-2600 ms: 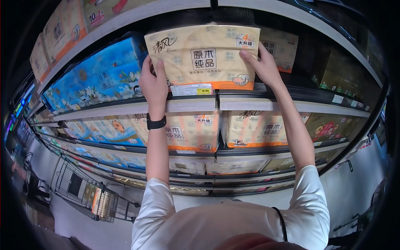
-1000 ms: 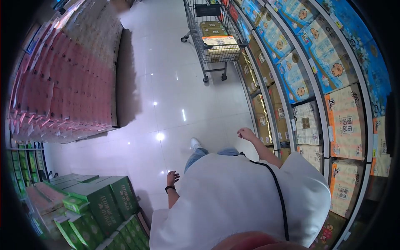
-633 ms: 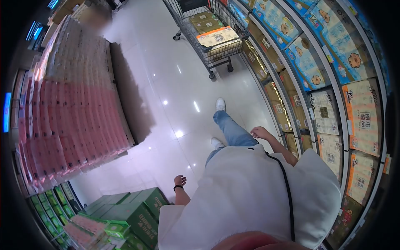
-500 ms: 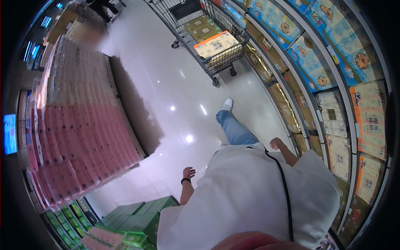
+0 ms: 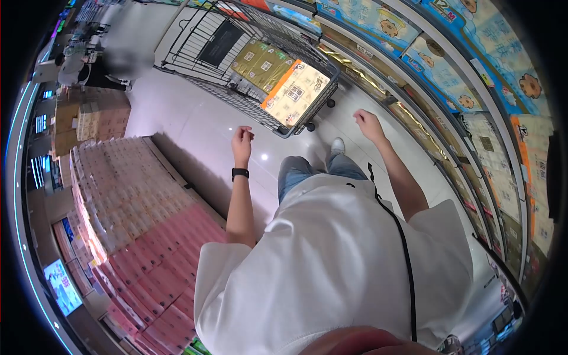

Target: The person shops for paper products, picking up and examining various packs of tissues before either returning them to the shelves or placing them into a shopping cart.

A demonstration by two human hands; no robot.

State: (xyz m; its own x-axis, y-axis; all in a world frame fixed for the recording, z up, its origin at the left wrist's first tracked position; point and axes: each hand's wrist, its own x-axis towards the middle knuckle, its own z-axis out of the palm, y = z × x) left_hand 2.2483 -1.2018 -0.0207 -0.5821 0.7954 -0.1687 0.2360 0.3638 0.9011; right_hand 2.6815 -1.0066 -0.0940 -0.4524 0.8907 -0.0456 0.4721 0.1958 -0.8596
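Observation:
My left hand (image 5: 242,143), with a black band (image 5: 240,173) on the wrist, is raised in front of me, its fingers loosely bent and holding nothing. Out to the other side, my right hand (image 5: 369,125) is also empty, fingers slightly curled. Both hands are apart from the wire shopping cart (image 5: 195,80) just ahead. In the cart lies a cream and orange pack (image 5: 296,93), probably paper tissue, beside gold-brown packs (image 5: 260,64). The near end of the cart is closest to my hands.
Shelves of blue packs (image 5: 435,74) and gold packs (image 5: 361,74) run along the right. A tall stack of pink and cream packs (image 5: 148,236) stands on the left, with brown cartons (image 5: 103,118) beyond. Another person (image 5: 94,71) is at the far left.
I have moved closer to the cart, and it now sits nearer my legs. Both hands have risen and reached forward. The pink stack has come alongside me on the left.

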